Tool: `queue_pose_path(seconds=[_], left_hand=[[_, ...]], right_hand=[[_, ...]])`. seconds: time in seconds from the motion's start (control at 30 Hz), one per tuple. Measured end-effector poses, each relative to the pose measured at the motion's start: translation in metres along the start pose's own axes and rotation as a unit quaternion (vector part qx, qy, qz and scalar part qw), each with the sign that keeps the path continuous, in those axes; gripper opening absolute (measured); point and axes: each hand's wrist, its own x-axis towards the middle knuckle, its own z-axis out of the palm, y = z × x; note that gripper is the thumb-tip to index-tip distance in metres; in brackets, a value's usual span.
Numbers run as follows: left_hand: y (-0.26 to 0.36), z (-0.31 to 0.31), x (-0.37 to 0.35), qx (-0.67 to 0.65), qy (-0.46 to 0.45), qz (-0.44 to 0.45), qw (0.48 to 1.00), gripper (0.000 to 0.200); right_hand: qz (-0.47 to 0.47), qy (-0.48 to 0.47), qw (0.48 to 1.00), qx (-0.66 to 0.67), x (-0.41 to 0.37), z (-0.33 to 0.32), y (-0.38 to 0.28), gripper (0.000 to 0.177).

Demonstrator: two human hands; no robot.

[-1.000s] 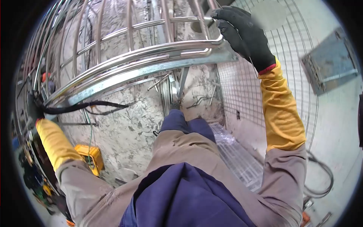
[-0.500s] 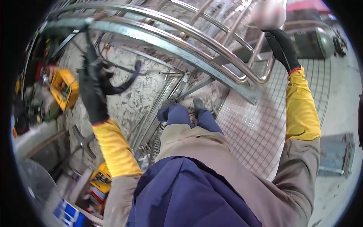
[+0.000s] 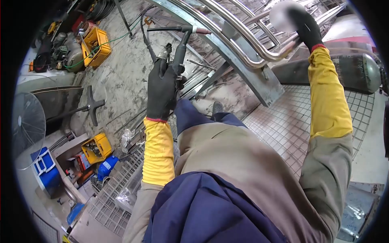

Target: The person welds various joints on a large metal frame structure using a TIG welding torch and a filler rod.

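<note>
My left hand [image 3: 161,89], in a black glove with a yellow sleeve, is closed around the handle of a TIG welding torch [image 3: 185,42]. The torch's long black back cap points left and its reddish-brown nozzle points right, near a flat steel bar [image 3: 243,67]. A cable runs from the torch up past the glove. My right hand [image 3: 308,31], also black-gloved, is raised at the upper right beside bent shiny steel tubes [image 3: 259,50]. A pale blurred round patch [image 3: 282,17] overlaps its fingertips, so its grip cannot be made out.
Beyond my right forearm lies a gas cylinder [image 3: 352,71] near wire mesh [image 3: 279,125] on the floor. A fan [image 3: 29,125], a blue cooler box [image 3: 44,172] and yellow crates [image 3: 96,46] stand to the left. Metal rods [image 3: 198,87] lie by my feet.
My left hand has come right and nearer my body with the torch, which now shows clearly. My right hand has risen slightly. The view has shifted, showing more of the left side.
</note>
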Motion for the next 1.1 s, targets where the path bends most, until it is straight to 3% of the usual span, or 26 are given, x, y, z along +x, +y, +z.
queue_pose_path(seconds=[0.07, 0.2, 0.27, 0.3, 0.43, 0.47, 0.57, 0.73, 0.77, 0.8, 0.93, 1.03, 1.1], left_hand=[[-0.005, 0.009, -0.002, -0.024, 0.013, 0.000, 1.000, 0.029], [-0.010, 0.015, -0.006, -0.031, 0.015, 0.004, 0.999, 0.028], [-0.009, 0.019, -0.009, -0.028, 0.023, 0.009, 0.999, 0.028], [-0.009, 0.023, -0.010, -0.031, 0.029, 0.007, 0.999, 0.028], [-0.010, 0.032, -0.011, 0.008, 0.032, 0.023, 0.999, 0.029], [-0.011, 0.034, -0.011, 0.024, 0.042, 0.018, 0.999, 0.029], [-0.009, 0.042, -0.009, 0.031, 0.052, 0.022, 0.998, 0.030], [-0.012, 0.052, -0.008, 0.022, 0.049, 0.040, 0.998, 0.029], [-0.014, 0.054, -0.007, 0.034, 0.059, 0.049, 0.996, 0.028], [-0.014, 0.057, -0.007, 0.047, 0.068, 0.056, 0.995, 0.027], [-0.011, 0.065, -0.009, 0.048, 0.106, 0.065, 0.991, 0.019], [-0.015, 0.064, -0.013, -0.011, 0.095, 0.058, 0.994, 0.020], [-0.025, 0.064, -0.016, -0.183, 0.046, 0.047, 0.981, 0.029]], right_hand=[[0.007, 0.066, 0.996, -0.060, -0.007, -0.004, -0.044, 0.028], [0.022, 0.098, 0.995, -0.018, -0.003, 0.004, -0.040, 0.034], [0.073, 0.057, 0.995, -0.023, -0.001, -0.002, -0.048, 0.039], [0.035, 0.097, 0.994, -0.023, -0.001, 0.003, -0.046, 0.040], [0.035, 0.078, 0.996, -0.021, 0.000, 0.006, -0.036, 0.040], [0.008, 0.124, 0.992, 0.003, -0.009, 0.007, -0.036, 0.039], [0.017, 0.144, 0.989, 0.003, -0.005, 0.013, -0.033, 0.039], [0.098, 0.117, 0.987, 0.052, -0.003, 0.000, -0.058, 0.040], [0.121, 0.056, 0.989, 0.069, -0.003, -0.011, -0.065, 0.040], [0.122, 0.057, 0.988, 0.070, -0.004, -0.010, -0.061, 0.040], [0.066, 0.146, 0.986, 0.050, -0.006, 0.010, -0.040, 0.038], [0.100, 0.095, 0.990, 0.041, -0.002, 0.005, -0.039, 0.040], [0.091, 0.091, 0.992, 0.015, 0.003, 0.007, -0.034, 0.042]])
